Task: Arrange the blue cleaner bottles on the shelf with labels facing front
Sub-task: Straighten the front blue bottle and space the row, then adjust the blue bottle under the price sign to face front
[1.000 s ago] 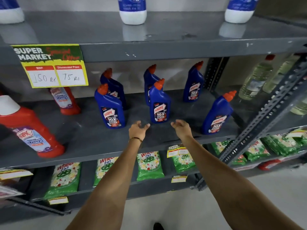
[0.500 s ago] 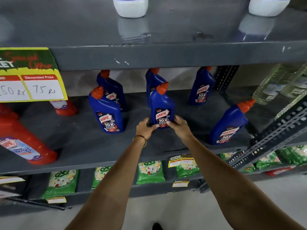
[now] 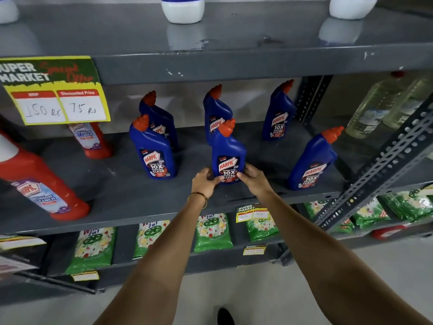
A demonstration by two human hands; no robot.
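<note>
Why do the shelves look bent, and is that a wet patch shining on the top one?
Head view: the wide-angle lens bows the shelf edge and leans the outer bottles, like the right blue bottle. The shine on the top shelf looks like reflections of the white bottle bases; wet or not, cannot tell. The middle blue bottle reads sharp between the left hand and right hand.

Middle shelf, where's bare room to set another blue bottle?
Free: the grey patch between the front red bottle and front-left blue bottle. Crowded: the centre, where both hands hold the middle blue bottle.
</note>
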